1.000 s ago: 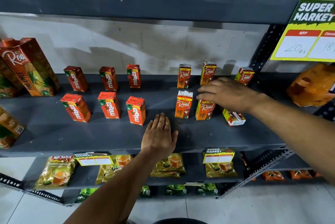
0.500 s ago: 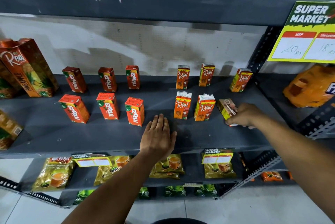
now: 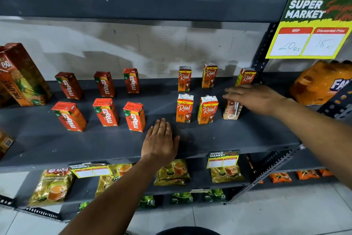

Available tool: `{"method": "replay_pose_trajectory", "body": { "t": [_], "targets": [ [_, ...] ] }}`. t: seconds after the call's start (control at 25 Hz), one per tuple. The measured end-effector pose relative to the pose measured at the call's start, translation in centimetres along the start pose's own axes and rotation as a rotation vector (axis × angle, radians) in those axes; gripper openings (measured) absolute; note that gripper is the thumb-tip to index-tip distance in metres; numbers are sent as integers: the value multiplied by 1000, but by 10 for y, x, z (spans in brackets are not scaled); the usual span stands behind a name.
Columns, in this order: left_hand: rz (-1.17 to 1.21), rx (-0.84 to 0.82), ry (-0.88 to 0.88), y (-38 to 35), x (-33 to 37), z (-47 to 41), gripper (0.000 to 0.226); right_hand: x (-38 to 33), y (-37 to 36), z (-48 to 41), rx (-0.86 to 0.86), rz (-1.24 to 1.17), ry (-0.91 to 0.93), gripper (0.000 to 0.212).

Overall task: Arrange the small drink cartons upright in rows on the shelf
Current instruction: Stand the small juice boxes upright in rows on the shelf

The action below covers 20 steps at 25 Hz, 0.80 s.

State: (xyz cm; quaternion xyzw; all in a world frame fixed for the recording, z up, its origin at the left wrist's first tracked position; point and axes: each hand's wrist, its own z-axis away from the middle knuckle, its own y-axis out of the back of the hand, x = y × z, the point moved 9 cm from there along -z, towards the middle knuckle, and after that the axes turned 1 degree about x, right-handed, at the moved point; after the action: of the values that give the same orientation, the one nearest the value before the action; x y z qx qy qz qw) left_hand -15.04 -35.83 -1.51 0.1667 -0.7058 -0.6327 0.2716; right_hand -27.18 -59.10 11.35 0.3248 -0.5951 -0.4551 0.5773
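Right hand (image 3: 255, 99) lies flat — grip wide — atop the upright carton (image 3: 231, 112); left hand (image 3: 160, 141) rests splayed on the shelf (image 3: 238, 139).

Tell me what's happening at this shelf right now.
A person is arranging small drink cartons on the grey metal shelf. The right hand rests flat on top of the rightmost front-row orange Real carton, which stands upright. The left hand lies palm-down on the shelf. Six red Maaza cartons stand in two rows.

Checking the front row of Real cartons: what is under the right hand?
Under the right hand a small carton stands upright, third in the front row, its pale straw side facing out. The fingers cover its top.
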Motion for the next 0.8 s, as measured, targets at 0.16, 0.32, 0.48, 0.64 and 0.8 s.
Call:
{"method": "replay_pose_trajectory", "body": {
  "t": [0.16, 0.32, 0.48, 0.64, 0.8],
  "targets": [
    [9, -3, 0, -1, -1, 1, 73, 4, 2, -1, -57, 36, 15, 66],
    [19, -3, -4, 0, -1, 0, 73, 12, 14, -2, -54, -107, -63, 63],
    [19, -11, -4, -2, -2, 1, 73, 35, -1, 0, -154, -260, -387, 76],
    [35, -5, -7, -1, -1, 0, 73, 35, -13, 5, -146, -338, -486, 91],
    [93, -10, 14, 2, -3, -2, 74, 49, -29, 20, -154, -634, -497, 99]
  ]
}}
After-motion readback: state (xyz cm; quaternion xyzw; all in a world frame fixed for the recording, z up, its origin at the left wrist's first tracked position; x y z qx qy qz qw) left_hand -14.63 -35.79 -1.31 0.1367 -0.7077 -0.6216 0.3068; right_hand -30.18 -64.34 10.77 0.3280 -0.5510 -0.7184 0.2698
